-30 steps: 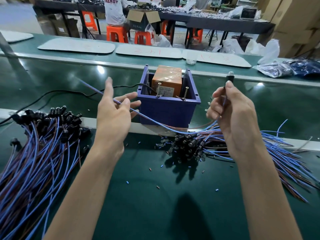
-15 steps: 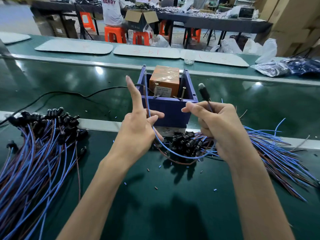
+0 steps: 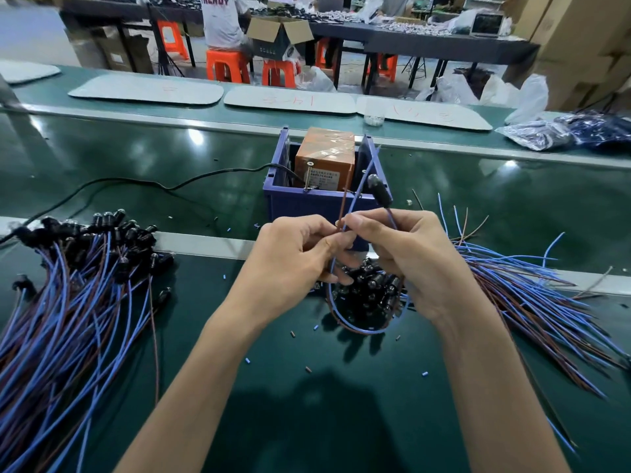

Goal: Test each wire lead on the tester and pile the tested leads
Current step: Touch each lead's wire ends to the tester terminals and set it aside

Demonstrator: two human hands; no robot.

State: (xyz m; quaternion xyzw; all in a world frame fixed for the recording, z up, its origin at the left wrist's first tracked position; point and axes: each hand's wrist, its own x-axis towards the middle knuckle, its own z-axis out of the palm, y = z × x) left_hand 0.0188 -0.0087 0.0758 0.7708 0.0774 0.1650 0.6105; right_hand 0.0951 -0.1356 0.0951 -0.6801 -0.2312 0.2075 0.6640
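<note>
Hands held apart a second ago are now brought together just near of the tester [image 3: 317, 206]; the looped wire lead [image 3: 358, 331] is pinched by left hand [image 3: 297, 264] and right hand [image 3: 409, 257], ends seemingly readied for testing.

Beyond the green surface [image 3: 102, 158], pale mats [image 3: 290, 100] lie in a row (red scrawl on them, unreadable), plastic bags [image 3: 546, 133] sit at the far right, and orange stools [image 3: 227, 64] stand behind beside an open cardboard box [image 3: 278, 35].
</note>
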